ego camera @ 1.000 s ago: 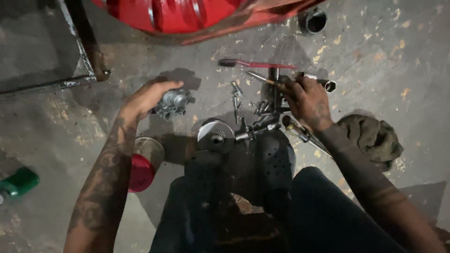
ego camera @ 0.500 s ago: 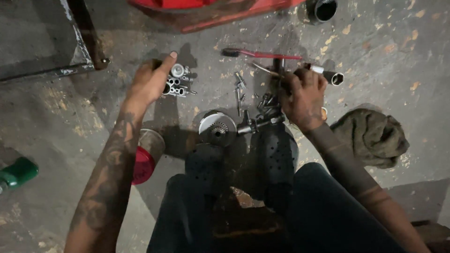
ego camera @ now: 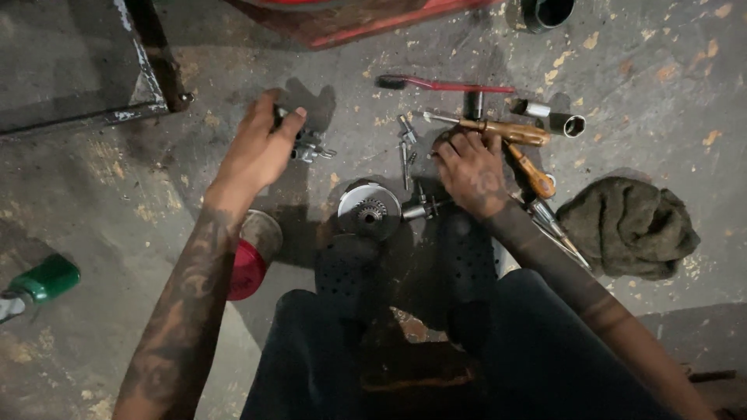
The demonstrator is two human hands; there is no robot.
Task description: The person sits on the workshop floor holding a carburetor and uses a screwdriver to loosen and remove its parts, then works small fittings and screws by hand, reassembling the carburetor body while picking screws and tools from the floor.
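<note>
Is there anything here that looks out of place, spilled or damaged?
Nothing looks spilled or broken. The tools simply lie loose on the stained concrete floor: wooden-handled screwdrivers, sockets and a round metal part. The left hand grips a small metal part; the right hand rests among the tools, beside a crumpled rag.

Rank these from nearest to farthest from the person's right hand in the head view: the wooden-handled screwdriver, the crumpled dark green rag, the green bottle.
Measured from the right hand:
1. Wooden-handled screwdriver: right at its fingertips, just beyond them.
2. Crumpled dark green rag: on the concrete floor to its right.
3. Green bottle: far across, at the left edge.
</note>
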